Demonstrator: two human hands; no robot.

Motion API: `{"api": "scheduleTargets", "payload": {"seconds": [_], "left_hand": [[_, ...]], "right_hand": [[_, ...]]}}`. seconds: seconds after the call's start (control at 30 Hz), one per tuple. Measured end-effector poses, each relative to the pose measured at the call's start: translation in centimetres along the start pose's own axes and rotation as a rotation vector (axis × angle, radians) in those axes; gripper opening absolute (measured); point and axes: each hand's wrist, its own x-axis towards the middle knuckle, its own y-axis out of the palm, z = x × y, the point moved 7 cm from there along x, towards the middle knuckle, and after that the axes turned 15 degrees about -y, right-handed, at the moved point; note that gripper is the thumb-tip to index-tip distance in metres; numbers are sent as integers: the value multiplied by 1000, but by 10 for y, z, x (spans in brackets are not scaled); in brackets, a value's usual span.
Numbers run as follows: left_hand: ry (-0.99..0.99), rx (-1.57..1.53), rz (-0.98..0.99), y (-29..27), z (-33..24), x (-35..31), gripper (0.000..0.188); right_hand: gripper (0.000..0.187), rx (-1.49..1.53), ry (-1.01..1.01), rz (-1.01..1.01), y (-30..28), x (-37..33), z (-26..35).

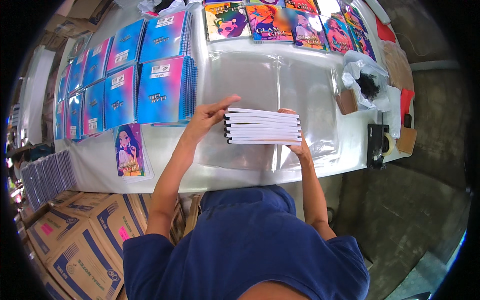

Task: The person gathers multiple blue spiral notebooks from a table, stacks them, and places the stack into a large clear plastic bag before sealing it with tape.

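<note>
A stack of several spiral notebooks [262,128] is held edge-up to me, white page edges showing and dark spirals at the left end. My right hand [301,149] grips its right end, with fingertips showing past the far side and the rest hidden by the stack. My left hand [209,116] is beside the left end, fingers stretched toward the stack; whether they touch it I cannot tell. Beneath lies a clear plastic bag or sheet [245,80] flat on the table. Loose illustrated covers [129,150] lie left of my left forearm.
Piles of blue-pink spiral notebooks [165,90] fill the table's left. Colourful notebooks [270,25] line the far edge. At right are a crumpled white bag [370,80], a brown wallet-like piece [346,102] and a tape dispenser [378,145]. Cardboard boxes [85,245] stand below left.
</note>
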Motion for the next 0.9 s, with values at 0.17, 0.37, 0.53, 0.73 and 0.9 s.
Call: {"api": "scheduleTargets", "payload": {"seconds": [0.17, 0.37, 0.53, 0.73, 0.9], "left_hand": [[-6, -154, -49, 8, 0, 6, 62], [26, -162, 25, 12, 6, -9, 67], [-28, -158, -55, 10, 13, -8, 68], [75, -162, -44, 15, 13, -18, 65], [49, -172, -182, 14, 21, -21, 66]], "right_hand": [[68, 12, 42, 0, -3, -5, -11], [68, -34, 46, -2, 0, -1, -2], [74, 23, 118, 4, -2, -8, -11], [84, -53, 34, 55, -2, 1, -6], [91, 157, 342, 16, -2, -14, -36]]}}
